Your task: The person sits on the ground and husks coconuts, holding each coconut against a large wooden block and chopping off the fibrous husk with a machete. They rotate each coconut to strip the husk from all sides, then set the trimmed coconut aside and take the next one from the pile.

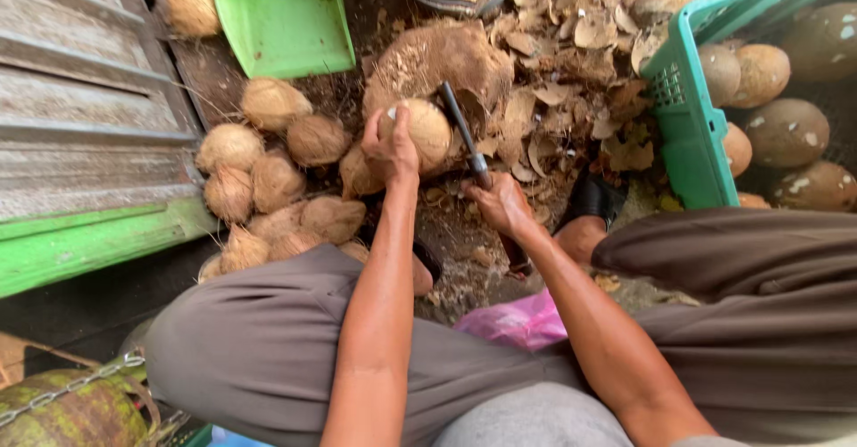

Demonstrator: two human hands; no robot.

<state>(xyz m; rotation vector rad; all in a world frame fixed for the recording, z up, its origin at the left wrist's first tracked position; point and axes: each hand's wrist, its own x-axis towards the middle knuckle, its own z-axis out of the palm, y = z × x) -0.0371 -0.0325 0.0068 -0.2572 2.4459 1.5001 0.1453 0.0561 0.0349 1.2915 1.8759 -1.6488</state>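
Head view: left hand (390, 148) gripped a pale, round, fibrous coconut (420, 130) over a husk-littered floor (553, 99). Right hand (500, 204) clenched a dark-bladed knife (464, 135) touching the coconut's right side. Brown hairy coconuts (268, 170) heaped left; green crate (683, 117) right.

At the centre of the frame the left hand (391, 148) grips a husked coconut (420, 130) while the right hand (502, 204) holds a dark blade (464, 135) against it, brown coconuts (268, 179) heaped at left, a green crate (683, 108) at upper right.
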